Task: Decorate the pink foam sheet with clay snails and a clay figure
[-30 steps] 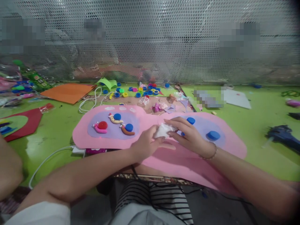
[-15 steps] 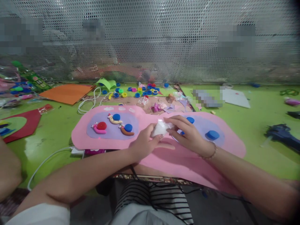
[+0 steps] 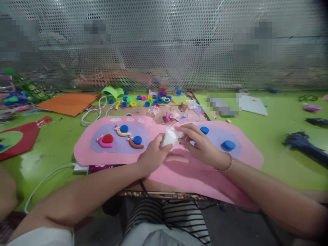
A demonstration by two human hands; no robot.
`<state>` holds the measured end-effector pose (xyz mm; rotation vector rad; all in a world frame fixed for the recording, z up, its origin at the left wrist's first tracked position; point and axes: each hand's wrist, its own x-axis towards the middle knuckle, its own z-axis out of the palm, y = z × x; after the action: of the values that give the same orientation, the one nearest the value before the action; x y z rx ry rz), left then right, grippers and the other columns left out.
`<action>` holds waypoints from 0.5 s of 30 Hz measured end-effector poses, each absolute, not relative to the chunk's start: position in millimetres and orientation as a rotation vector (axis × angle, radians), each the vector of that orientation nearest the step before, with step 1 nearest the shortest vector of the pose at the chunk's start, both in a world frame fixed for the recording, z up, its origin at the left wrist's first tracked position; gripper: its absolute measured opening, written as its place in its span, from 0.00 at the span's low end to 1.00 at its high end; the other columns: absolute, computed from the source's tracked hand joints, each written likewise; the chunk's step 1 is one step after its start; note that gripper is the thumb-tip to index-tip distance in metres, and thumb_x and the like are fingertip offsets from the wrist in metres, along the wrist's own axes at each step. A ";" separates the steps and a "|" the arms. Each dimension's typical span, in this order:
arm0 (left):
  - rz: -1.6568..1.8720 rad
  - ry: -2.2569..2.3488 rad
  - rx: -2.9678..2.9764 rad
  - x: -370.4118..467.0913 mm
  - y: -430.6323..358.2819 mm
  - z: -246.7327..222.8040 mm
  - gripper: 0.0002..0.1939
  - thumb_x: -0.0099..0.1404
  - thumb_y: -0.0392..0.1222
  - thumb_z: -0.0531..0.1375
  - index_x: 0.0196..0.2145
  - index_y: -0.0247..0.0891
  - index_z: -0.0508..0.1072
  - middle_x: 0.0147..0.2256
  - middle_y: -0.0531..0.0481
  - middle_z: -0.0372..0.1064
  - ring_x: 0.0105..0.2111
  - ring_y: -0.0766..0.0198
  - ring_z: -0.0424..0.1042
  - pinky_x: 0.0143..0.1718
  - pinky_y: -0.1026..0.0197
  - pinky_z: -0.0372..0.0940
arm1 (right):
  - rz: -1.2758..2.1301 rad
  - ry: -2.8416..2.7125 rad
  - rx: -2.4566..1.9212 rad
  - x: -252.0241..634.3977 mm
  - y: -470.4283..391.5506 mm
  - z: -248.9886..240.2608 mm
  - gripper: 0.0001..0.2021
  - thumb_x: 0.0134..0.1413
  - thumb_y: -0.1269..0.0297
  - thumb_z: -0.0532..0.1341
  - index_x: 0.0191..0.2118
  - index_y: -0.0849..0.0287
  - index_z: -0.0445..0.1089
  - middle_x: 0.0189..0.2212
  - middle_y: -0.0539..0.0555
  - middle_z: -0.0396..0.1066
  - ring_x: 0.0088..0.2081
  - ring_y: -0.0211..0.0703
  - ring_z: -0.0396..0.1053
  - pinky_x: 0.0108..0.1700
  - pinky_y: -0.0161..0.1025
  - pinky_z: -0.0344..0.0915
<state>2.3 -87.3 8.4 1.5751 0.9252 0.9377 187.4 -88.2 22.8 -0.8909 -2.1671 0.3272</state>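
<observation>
A small white packet in clear plastic point(image 3: 169, 137) is gripped by my left hand point(image 3: 154, 152), its thumb across the lower edge. My right hand point(image 3: 202, 144) has its fingertips pinched at the packet's right side. Both hands are above a large pink paper shape point(image 3: 164, 176). On its left purple patch point(image 3: 98, 145) lie snail-like clay figures: a pink one with a red cap point(image 3: 108, 138), a cream one point(image 3: 123, 132) and a brown one point(image 3: 136, 145) with blue caps. Blue caps, one at the right point(image 3: 228, 145), sit on the other purple patch point(image 3: 237, 150).
Bottle caps point(image 3: 159, 101) and plastic scraps lie beyond the pink paper. Orange paper point(image 3: 69, 104), a green bottle point(image 3: 34, 89) and a white cable point(image 3: 44, 174) are at left. A dark glue gun point(image 3: 304, 143) lies at right. Mesh point(image 3: 164, 44) stands behind; someone's arm point(image 3: 7, 189) shows at left.
The whole view has shifted slightly, so most things appear a little farther left. Both hands remain at the white packet, which shows a bit more of its clear wrapping.
</observation>
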 end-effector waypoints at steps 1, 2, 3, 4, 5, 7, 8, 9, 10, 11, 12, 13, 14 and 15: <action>0.938 0.917 1.564 2.5 -87.4 8.2 0.12 0.60 0.40 0.54 0.42 0.35 0.63 0.35 0.49 0.66 0.34 0.66 0.65 0.37 0.63 0.62 | 0.336 -2.171 -0.885 187.7 -88.3 22.8 0.21 0.57 0.73 0.52 0.56 0.50 0.55 0.44 0.56 0.57 0.36 0.36 0.64 0.34 0.34 0.69; 0.938 0.910 1.557 2.5 -87.5 8.0 0.12 0.60 0.40 0.53 0.42 0.35 0.63 0.35 0.49 0.66 0.34 0.66 0.65 0.37 0.63 0.62 | 0.341 -2.173 -0.881 187.9 -88.3 23.0 0.21 0.57 0.73 0.52 0.56 0.51 0.55 0.44 0.56 0.58 0.36 0.36 0.64 0.34 0.34 0.69; 0.937 0.905 1.555 2.5 -87.7 7.8 0.12 0.60 0.40 0.53 0.42 0.35 0.62 0.35 0.49 0.66 0.34 0.66 0.65 0.37 0.63 0.63 | 0.342 -2.172 -0.878 188.0 -88.4 23.2 0.21 0.57 0.73 0.52 0.56 0.51 0.55 0.44 0.57 0.58 0.37 0.36 0.64 0.34 0.34 0.69; 0.936 0.902 1.556 2.5 -88.0 7.7 0.12 0.60 0.40 0.54 0.42 0.35 0.62 0.35 0.49 0.66 0.34 0.66 0.65 0.37 0.63 0.63 | 0.342 -2.163 -0.879 188.2 -88.3 23.5 0.20 0.57 0.73 0.52 0.55 0.52 0.56 0.44 0.57 0.58 0.37 0.36 0.64 0.34 0.34 0.69; 0.934 0.902 1.562 2.4 -88.4 7.7 0.12 0.60 0.40 0.54 0.41 0.35 0.63 0.34 0.49 0.66 0.34 0.66 0.65 0.37 0.63 0.63 | 0.350 -2.146 -0.882 188.3 -88.1 23.7 0.19 0.57 0.72 0.52 0.54 0.53 0.57 0.44 0.57 0.59 0.37 0.36 0.64 0.33 0.34 0.69; 0.933 0.907 1.583 2.3 -89.4 7.7 0.11 0.60 0.40 0.54 0.40 0.35 0.63 0.34 0.49 0.66 0.34 0.65 0.66 0.36 0.63 0.63 | 0.421 -2.081 -0.896 188.8 -87.4 24.2 0.14 0.57 0.71 0.52 0.50 0.56 0.61 0.41 0.57 0.61 0.34 0.35 0.65 0.31 0.33 0.68; 0.935 0.908 1.596 2.2 -90.0 7.7 0.11 0.60 0.40 0.54 0.40 0.35 0.64 0.35 0.49 0.66 0.34 0.65 0.67 0.36 0.63 0.63 | 0.484 -2.032 -0.906 189.2 -87.1 24.5 0.12 0.58 0.70 0.52 0.47 0.57 0.63 0.38 0.56 0.63 0.32 0.34 0.65 0.29 0.32 0.67; 0.935 0.908 1.611 2.1 -90.7 7.8 0.11 0.60 0.40 0.54 0.41 0.36 0.64 0.35 0.49 0.66 0.35 0.64 0.67 0.36 0.63 0.64 | 0.558 -1.976 -0.914 189.6 -86.7 24.8 0.09 0.58 0.68 0.53 0.44 0.59 0.65 0.35 0.55 0.64 0.29 0.32 0.65 0.27 0.32 0.66; 0.935 0.907 1.628 2.1 -91.3 7.8 0.11 0.60 0.40 0.54 0.41 0.36 0.65 0.36 0.48 0.66 0.36 0.63 0.68 0.35 0.63 0.64 | 0.639 -1.918 -0.925 190.2 -86.3 25.2 0.08 0.57 0.67 0.53 0.41 0.60 0.65 0.32 0.53 0.64 0.26 0.31 0.64 0.26 0.31 0.65; 0.934 0.907 1.644 2.0 -91.8 7.9 0.12 0.60 0.40 0.54 0.42 0.36 0.65 0.37 0.48 0.66 0.36 0.63 0.68 0.35 0.63 0.64 | 0.717 -1.862 -0.937 190.8 -86.0 25.7 0.06 0.57 0.66 0.54 0.38 0.60 0.66 0.29 0.51 0.65 0.24 0.30 0.63 0.25 0.30 0.64; 0.933 0.907 1.658 2.0 -92.1 7.9 0.12 0.60 0.40 0.55 0.42 0.37 0.65 0.37 0.47 0.66 0.37 0.62 0.69 0.35 0.63 0.64 | 0.787 -1.812 -0.947 191.4 -85.7 26.3 0.06 0.56 0.66 0.55 0.36 0.60 0.67 0.26 0.50 0.64 0.23 0.29 0.62 0.24 0.30 0.63; 0.934 0.909 1.670 2.0 -92.4 8.1 0.13 0.59 0.40 0.55 0.42 0.37 0.66 0.37 0.47 0.67 0.37 0.61 0.69 0.35 0.63 0.64 | 0.850 -1.770 -0.953 192.0 -85.4 26.9 0.06 0.56 0.65 0.55 0.34 0.60 0.67 0.24 0.49 0.64 0.22 0.29 0.62 0.24 0.29 0.63; 0.935 0.911 1.680 2.0 -92.5 8.3 0.13 0.59 0.40 0.55 0.42 0.36 0.66 0.37 0.47 0.67 0.38 0.60 0.69 0.35 0.63 0.65 | 0.905 -1.737 -0.955 192.5 -85.0 27.6 0.06 0.55 0.65 0.56 0.33 0.60 0.67 0.24 0.48 0.63 0.22 0.28 0.62 0.24 0.29 0.62; 0.936 0.913 1.687 2.0 -92.6 8.7 0.12 0.59 0.40 0.55 0.42 0.36 0.66 0.37 0.46 0.67 0.38 0.60 0.69 0.35 0.62 0.65 | 0.951 -1.715 -0.953 192.9 -84.7 28.2 0.06 0.54 0.65 0.57 0.32 0.61 0.67 0.24 0.48 0.63 0.21 0.28 0.62 0.24 0.29 0.63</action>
<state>2.0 -92.6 8.7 1.6867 0.9129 0.9364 192.9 -84.7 28.2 -0.9530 -1.7147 0.9510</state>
